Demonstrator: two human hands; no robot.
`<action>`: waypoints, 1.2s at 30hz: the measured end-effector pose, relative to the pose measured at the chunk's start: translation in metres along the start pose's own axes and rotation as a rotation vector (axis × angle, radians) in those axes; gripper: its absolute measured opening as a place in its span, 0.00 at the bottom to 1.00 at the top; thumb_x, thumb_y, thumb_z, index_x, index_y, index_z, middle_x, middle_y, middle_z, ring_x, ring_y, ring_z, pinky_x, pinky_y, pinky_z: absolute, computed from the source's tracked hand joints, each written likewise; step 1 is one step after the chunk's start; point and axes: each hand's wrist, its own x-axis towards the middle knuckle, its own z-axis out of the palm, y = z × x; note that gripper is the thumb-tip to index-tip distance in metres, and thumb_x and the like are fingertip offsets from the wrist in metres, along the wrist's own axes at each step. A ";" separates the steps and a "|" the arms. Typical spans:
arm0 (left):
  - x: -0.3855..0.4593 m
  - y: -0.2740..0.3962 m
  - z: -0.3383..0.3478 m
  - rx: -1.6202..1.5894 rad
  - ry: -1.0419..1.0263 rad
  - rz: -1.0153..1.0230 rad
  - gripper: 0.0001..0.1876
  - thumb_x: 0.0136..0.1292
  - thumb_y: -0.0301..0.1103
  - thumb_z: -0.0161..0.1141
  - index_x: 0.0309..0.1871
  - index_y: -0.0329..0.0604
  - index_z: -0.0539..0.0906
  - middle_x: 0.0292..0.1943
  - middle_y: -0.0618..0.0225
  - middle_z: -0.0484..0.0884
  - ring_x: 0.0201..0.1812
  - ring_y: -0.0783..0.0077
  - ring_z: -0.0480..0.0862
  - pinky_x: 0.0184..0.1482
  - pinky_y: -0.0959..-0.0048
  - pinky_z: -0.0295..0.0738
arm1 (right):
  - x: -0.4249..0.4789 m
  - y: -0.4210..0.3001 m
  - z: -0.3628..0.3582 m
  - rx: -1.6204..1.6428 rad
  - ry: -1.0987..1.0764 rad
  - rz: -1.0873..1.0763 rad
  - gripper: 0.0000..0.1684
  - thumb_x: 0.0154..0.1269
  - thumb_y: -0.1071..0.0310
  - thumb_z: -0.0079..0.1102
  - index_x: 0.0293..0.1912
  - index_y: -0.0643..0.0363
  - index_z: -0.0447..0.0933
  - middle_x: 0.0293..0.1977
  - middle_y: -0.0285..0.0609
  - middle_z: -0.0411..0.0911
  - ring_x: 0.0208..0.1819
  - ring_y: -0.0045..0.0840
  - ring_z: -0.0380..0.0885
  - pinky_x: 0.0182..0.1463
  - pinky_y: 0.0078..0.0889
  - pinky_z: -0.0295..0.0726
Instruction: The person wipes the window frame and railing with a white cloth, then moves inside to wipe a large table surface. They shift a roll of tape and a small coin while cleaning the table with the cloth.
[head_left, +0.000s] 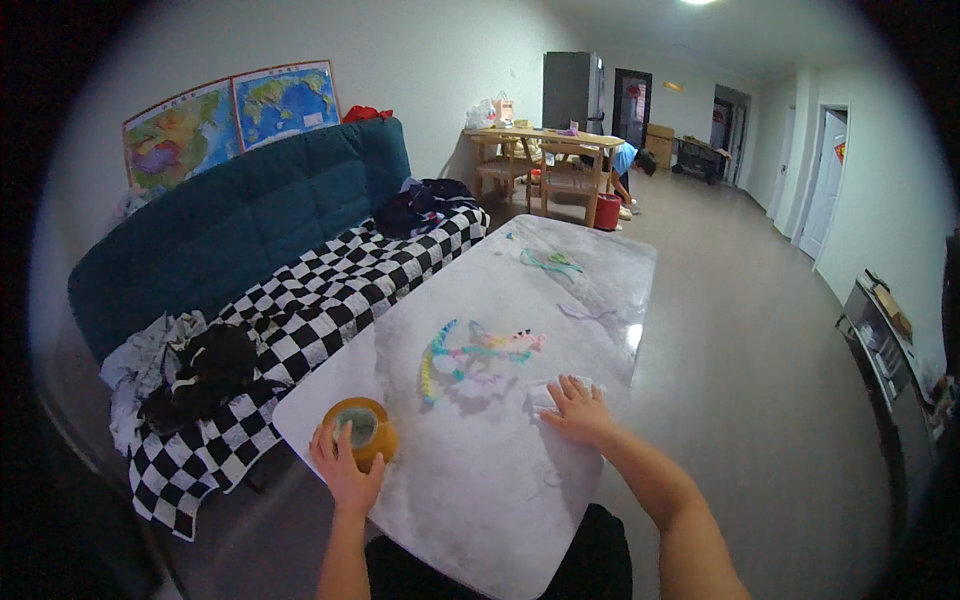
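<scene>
A large roll of amber packing tape (384, 441) lies flat at the left edge of the white table (450, 510). My left hand (349, 465) rests on it, fingers spread over its side and core; whether it grips the roll is unclear. On the right, my right hand (577, 409) lies palm down on a folded white cloth or tissue (544, 397), pressing it to the tabletop. Between and beyond the hands are colourful curly toy pieces or strings (427, 367). Farther off lie a green item (559, 259) with a teal cord and a thin purple strip (585, 311).
A teal sofa (247, 225) with a checkered cover runs along the table's left side, clothes (217, 367) on it. Beyond stand a wooden dining table (540, 135), chairs and a red bin (607, 211). A person (626, 165) bends down beside them. A low cabinet (877, 360) is at right.
</scene>
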 end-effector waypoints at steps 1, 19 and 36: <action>0.001 0.002 -0.002 0.041 0.014 0.024 0.33 0.46 0.38 0.69 0.60 0.43 0.75 0.66 0.52 0.66 0.71 0.43 0.59 0.71 0.41 0.50 | -0.007 -0.004 -0.002 -0.003 -0.016 -0.016 0.42 0.70 0.37 0.45 0.74 0.51 0.57 0.76 0.48 0.49 0.79 0.39 0.45 0.77 0.59 0.43; 0.028 0.092 0.055 -0.267 -0.276 0.186 0.27 0.52 0.36 0.68 0.58 0.41 0.78 0.61 0.52 0.71 0.66 0.46 0.66 0.67 0.51 0.61 | 0.008 0.050 -0.004 -0.086 -0.055 0.022 0.43 0.69 0.35 0.45 0.75 0.44 0.55 0.77 0.41 0.49 0.79 0.33 0.44 0.77 0.61 0.42; 0.037 0.070 0.058 -0.398 -0.376 0.055 0.23 0.53 0.33 0.67 0.54 0.38 0.79 0.54 0.54 0.76 0.59 0.51 0.73 0.62 0.59 0.68 | 0.064 0.090 0.002 -0.083 0.021 0.306 0.42 0.73 0.39 0.39 0.76 0.52 0.51 0.78 0.45 0.45 0.79 0.38 0.41 0.77 0.59 0.40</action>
